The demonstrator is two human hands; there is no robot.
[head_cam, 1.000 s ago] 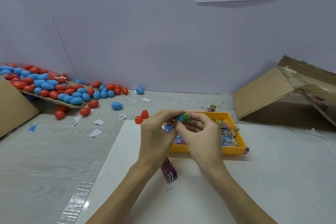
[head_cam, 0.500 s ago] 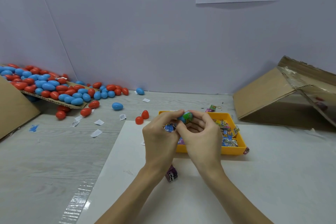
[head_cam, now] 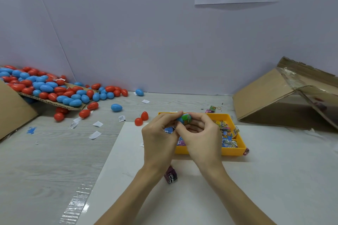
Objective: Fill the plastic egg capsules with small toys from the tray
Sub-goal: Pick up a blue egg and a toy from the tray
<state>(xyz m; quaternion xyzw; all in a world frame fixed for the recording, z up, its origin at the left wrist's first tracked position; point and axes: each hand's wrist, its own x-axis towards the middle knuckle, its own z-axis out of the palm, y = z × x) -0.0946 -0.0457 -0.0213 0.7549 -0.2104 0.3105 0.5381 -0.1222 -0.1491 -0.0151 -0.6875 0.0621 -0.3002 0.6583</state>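
hands barely shifted, blue capsule between fingertips

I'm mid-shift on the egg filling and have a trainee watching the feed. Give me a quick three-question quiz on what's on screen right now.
1. True or false: both hands hold the blue egg half above the yellow tray.
2. What colour are the two egg pieces lying just left of the tray? A. blue B. red C. yellow
3. What lies on the white mat by the left wrist?

Key
1. True: the left hand and right hand pinch it together, a green toy packet at its opening.
2. B
3. A purple toy packet.
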